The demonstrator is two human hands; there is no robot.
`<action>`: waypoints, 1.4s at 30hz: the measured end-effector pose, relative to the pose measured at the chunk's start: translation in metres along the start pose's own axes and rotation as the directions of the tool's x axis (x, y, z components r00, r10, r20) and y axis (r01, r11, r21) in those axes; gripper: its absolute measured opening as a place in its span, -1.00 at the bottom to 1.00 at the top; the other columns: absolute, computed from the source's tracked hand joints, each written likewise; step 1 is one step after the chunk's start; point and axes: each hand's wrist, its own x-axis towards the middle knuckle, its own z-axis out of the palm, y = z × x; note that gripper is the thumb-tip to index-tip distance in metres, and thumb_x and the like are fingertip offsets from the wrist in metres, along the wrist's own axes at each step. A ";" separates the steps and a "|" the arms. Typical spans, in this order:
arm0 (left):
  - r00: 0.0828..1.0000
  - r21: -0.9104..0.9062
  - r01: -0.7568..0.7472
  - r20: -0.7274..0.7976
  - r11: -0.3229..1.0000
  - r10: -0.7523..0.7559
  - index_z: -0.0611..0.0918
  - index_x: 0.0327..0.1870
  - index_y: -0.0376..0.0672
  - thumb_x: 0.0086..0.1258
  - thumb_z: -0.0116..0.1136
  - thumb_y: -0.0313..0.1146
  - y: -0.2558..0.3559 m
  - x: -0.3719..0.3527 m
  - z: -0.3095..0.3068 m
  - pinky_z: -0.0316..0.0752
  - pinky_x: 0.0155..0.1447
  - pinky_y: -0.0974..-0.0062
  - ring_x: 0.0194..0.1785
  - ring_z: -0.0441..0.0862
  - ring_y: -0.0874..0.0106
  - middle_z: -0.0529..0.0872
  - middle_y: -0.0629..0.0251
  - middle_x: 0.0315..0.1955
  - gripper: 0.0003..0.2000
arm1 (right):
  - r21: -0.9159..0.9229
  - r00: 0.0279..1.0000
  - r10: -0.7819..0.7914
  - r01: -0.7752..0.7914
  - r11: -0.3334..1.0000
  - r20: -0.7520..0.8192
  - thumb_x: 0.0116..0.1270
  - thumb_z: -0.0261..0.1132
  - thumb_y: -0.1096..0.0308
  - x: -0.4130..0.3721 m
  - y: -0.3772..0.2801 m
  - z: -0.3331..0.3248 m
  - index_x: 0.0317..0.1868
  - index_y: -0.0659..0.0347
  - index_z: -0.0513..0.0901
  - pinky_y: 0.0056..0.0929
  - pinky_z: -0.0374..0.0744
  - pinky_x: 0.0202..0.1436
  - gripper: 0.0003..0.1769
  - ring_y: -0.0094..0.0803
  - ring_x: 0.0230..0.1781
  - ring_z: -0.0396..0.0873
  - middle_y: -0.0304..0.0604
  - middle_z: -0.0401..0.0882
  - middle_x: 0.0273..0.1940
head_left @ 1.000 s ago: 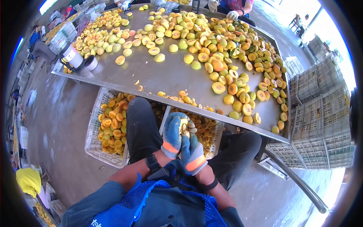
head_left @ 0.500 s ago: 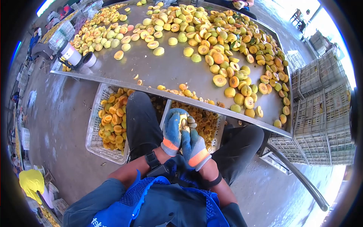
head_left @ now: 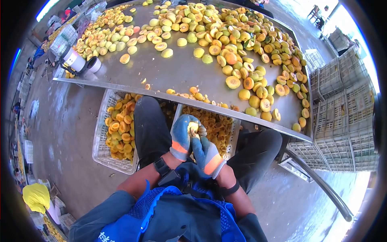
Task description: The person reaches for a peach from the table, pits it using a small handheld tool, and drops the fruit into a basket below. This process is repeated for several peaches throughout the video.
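Note:
My left hand (head_left: 184,132), in a blue and grey glove with an orange cuff band, is wrapped round a yellow peach half (head_left: 193,128) in front of my lap. Close against it, my right hand (head_left: 207,154), gloved alike, is closed with its fingertips at the fruit. Something thin and dark shows at the fruit, too small to name; the gloves hide what the right fingers grip. Below the hands stands a crate (head_left: 235,141) of small orange-brown fruit pieces. Left of my knee, a white crate (head_left: 96,141) holds yellow peach halves.
The metal table (head_left: 161,76) ahead bears many halved peaches (head_left: 225,36); its raised edge runs above my knees. A grey-white cup (head_left: 74,59) and a black cup (head_left: 94,64) stand at its left corner. Stacked crates (head_left: 338,117) and a metal bar (head_left: 322,185) are on the right.
Both hands stay together at the peach half, with the left hand shifted and turned slightly. The view has moved a little.

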 end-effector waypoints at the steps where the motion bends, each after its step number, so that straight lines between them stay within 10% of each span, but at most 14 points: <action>1: 0.999 0.051 -0.036 0.010 0.998 0.036 0.57 -0.18 -0.16 0.61 -0.06 -0.17 -0.001 0.002 -0.001 0.69 -0.21 0.39 -0.36 0.70 0.35 0.66 0.20 -0.38 -0.74 | -0.027 1.000 -0.013 0.013 1.000 0.012 0.59 0.11 0.30 0.002 0.000 -0.002 0.08 0.40 0.54 -0.09 0.60 -0.24 -0.70 0.22 -0.19 0.65 0.29 0.62 -0.19; 4: 0.996 0.136 -0.087 -0.012 0.987 0.090 0.56 -0.18 -0.17 0.60 -0.04 -0.15 -0.005 0.000 0.001 0.68 -0.22 0.41 -0.37 0.69 0.35 0.67 0.17 -0.39 -0.73 | 0.000 0.940 0.339 -0.340 0.941 0.022 0.63 0.09 0.23 0.009 -0.015 -0.003 0.07 0.38 0.56 -0.14 0.61 -0.24 -0.67 0.09 -0.23 0.69 0.21 0.67 -0.26; 16: 0.992 0.111 0.049 0.107 0.993 -0.061 0.59 -0.32 -0.19 0.67 -0.13 0.01 -0.003 0.001 -0.004 0.59 -0.24 0.45 -0.41 0.65 0.39 0.67 0.17 -0.45 -0.54 | 0.307 0.982 0.148 -0.177 0.935 0.114 0.68 0.05 0.09 -0.002 0.003 -0.007 -0.07 0.34 0.63 -0.47 0.48 -0.39 -0.57 -0.52 -0.46 0.52 -0.27 0.56 -0.47; 21: 0.975 0.163 0.119 0.170 0.979 -0.146 0.64 -0.37 -0.21 0.68 -0.18 0.06 -0.008 0.000 -0.018 0.58 -0.21 0.43 -0.41 0.65 0.39 0.71 0.17 -0.51 -0.45 | 0.602 0.817 0.335 -0.573 0.556 0.469 0.67 0.02 -0.04 -0.007 0.002 -0.020 -0.19 0.20 0.59 -0.61 0.30 -0.54 -0.53 -0.62 -0.60 0.36 -0.41 0.44 -0.53; 28: 0.856 0.381 -0.097 0.504 0.919 -0.118 0.63 -0.41 -0.21 0.70 -0.24 0.04 -0.005 0.014 -0.028 0.57 -0.14 0.44 -0.39 0.66 0.42 0.72 0.23 -0.50 -0.42 | 0.687 0.684 0.126 -0.726 0.026 0.719 0.65 0.05 -0.13 -0.010 0.012 -0.025 -0.24 0.10 0.56 -0.65 0.15 -0.66 -0.51 -0.68 -0.70 0.23 -0.45 0.36 -0.57; 31: 0.870 0.328 0.040 0.453 0.944 -0.195 0.63 -0.37 -0.21 0.71 -0.24 0.04 -0.013 0.014 -0.030 0.58 -0.11 0.44 -0.34 0.67 0.44 0.74 0.25 -0.46 -0.44 | 0.698 0.714 0.228 -0.698 0.160 0.662 0.65 0.07 -0.10 -0.011 0.018 -0.023 -0.22 0.11 0.60 -0.62 0.18 -0.63 -0.53 -0.68 -0.67 0.25 -0.45 0.38 -0.56; 34: 0.932 0.249 0.209 0.243 0.946 -0.270 0.59 -0.34 -0.23 0.67 -0.12 0.06 -0.021 0.009 -0.027 0.57 -0.07 0.37 -0.28 0.64 0.31 0.69 0.07 -0.39 -0.48 | 0.443 0.800 0.362 -0.576 0.687 0.478 0.66 0.04 -0.09 -0.003 0.019 -0.023 -0.11 0.21 0.67 -0.61 0.29 -0.51 -0.48 -0.66 -0.58 0.35 -0.42 0.49 -0.50; 38: 0.896 0.054 0.380 0.227 0.923 -0.382 0.62 -0.27 -0.25 0.66 -0.07 0.05 -0.005 0.003 -0.026 0.59 0.00 0.38 -0.21 0.67 0.34 0.71 0.11 -0.32 -0.51 | 0.440 0.769 0.372 -0.614 0.656 0.520 0.65 0.09 -0.02 -0.004 0.019 -0.029 0.05 0.30 0.71 -0.56 0.44 -0.37 -0.49 -0.64 -0.45 0.43 -0.40 0.56 -0.42; 42: 0.911 0.105 0.364 0.166 0.925 -0.378 0.65 -0.17 -0.25 0.63 0.06 -0.04 0.010 0.005 -0.034 0.62 0.02 0.39 -0.17 0.69 0.39 0.71 0.21 -0.30 -0.61 | 0.169 0.921 0.271 -0.325 0.930 0.280 0.62 0.13 0.00 -0.004 0.013 -0.017 0.17 0.33 0.65 -0.30 0.59 -0.21 -0.48 -0.23 -0.33 0.66 -0.07 0.71 -0.31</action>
